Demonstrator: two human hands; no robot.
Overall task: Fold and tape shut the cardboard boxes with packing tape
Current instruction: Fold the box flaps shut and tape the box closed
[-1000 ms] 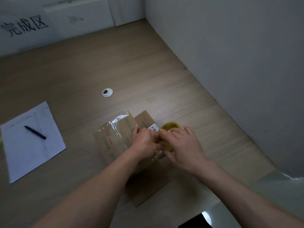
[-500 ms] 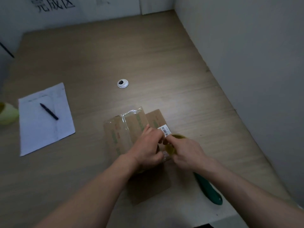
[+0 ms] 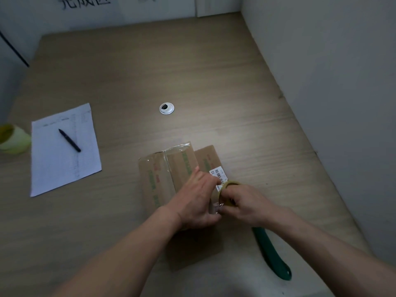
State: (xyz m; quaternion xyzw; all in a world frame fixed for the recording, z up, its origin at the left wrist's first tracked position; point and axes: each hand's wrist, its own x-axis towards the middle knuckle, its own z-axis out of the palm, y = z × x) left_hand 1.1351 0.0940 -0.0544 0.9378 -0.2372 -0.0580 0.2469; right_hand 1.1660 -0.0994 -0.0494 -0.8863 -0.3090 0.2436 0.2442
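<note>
A flattened cardboard box [image 3: 169,179] is seen lying on the wooden desk [image 3: 214,82], a little right of centre and close to the near edge. A strip of clear tape [image 3: 166,159] is laid along its centre seam, and its loose end is seen at the far edge of the box. Green and red printing is carried on the cardboard, and a white barcode label [image 3: 218,173] is stuck on the right-hand flap.

The left hand [image 3: 196,200] is placed on the box, its fingers curled; a crumpled piece of clear tape seems to be pinched at its fingertips, right where the two hands meet. The right hand [image 3: 244,205] is curled round a yellowish roll of packing tape [image 3: 227,187], which is held just above the right side of the box, beside the label. The two hands are touching or very nearly so.

A dark green curved object [image 3: 272,256] is seen on the desk under the right forearm, near the front edge; what it is cannot be told. A round white cable grommet [image 3: 166,108] is set into the desk beyond the box. To the left, a sheet of paper [image 3: 64,159] is laid flat with a black pen [image 3: 69,140] on it, and a pale green thing [image 3: 14,139] is partly seen at the left edge, just beside the paper.
</note>
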